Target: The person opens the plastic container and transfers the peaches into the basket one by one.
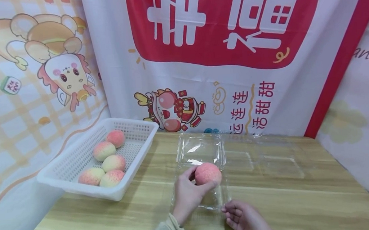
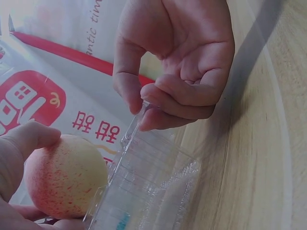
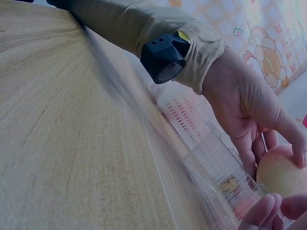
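Observation:
A pink and cream peach (image 1: pixel 208 173) is in my left hand (image 1: pixel 188 192), the thumb on its near side and the fingers round the far side. It is above the near half of an opened clear plastic box (image 1: pixel 200 148) lying on the table. With thumb and fingertips my right hand (image 1: pixel 246 218) pinches the box's near right rim; the left wrist view shows this right hand (image 2: pixel 182 72) on the clear edge. Beside that edge the peach (image 2: pixel 67 177) appears, and whether it touches the box I cannot tell.
A white perforated basket (image 1: pixel 90 194) with several peaches (image 1: pixel 113 164) stands at the left. More clear plastic packaging (image 1: pixel 283 167) lies to the right of the box. A printed cloth (image 1: pixel 227 75) hangs along the table's back edge.

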The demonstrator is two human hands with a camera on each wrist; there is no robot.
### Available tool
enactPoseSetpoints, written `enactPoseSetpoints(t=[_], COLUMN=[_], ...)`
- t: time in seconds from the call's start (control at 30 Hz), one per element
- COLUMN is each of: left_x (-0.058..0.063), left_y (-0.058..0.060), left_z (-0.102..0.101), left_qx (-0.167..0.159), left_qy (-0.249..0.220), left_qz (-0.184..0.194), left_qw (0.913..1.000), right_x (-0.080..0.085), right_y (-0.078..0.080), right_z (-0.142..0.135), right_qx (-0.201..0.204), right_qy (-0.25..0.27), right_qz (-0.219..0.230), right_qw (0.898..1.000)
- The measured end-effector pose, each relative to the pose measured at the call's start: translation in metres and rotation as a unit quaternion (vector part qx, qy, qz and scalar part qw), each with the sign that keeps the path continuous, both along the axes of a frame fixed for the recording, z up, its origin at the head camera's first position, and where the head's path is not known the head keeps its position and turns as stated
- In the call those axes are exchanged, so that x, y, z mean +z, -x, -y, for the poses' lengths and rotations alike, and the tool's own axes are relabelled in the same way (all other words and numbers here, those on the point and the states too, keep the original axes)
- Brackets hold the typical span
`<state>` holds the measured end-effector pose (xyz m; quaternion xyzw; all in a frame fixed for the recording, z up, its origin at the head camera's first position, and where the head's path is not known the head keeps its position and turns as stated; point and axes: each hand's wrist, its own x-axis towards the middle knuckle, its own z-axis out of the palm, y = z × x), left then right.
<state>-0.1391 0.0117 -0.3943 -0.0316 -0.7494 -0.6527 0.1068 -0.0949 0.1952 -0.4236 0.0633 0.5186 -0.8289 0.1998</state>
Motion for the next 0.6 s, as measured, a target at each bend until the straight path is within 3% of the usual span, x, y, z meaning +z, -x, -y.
enactPoseSetpoints(t=[0.6], left_x=[0.003], left_y=[-0.0022], left_z=[0.0015], left_qx=[0.025], left_qy=[-0.036], left_qz=[-0.006], left_qw=[0.999], right_x=[-0.0012], right_y=[0.0004], right_z=[-0.0012], right_qx=[0.009], right_qy=[0.005], right_qz=[-0.002], right_qw=[1.0])
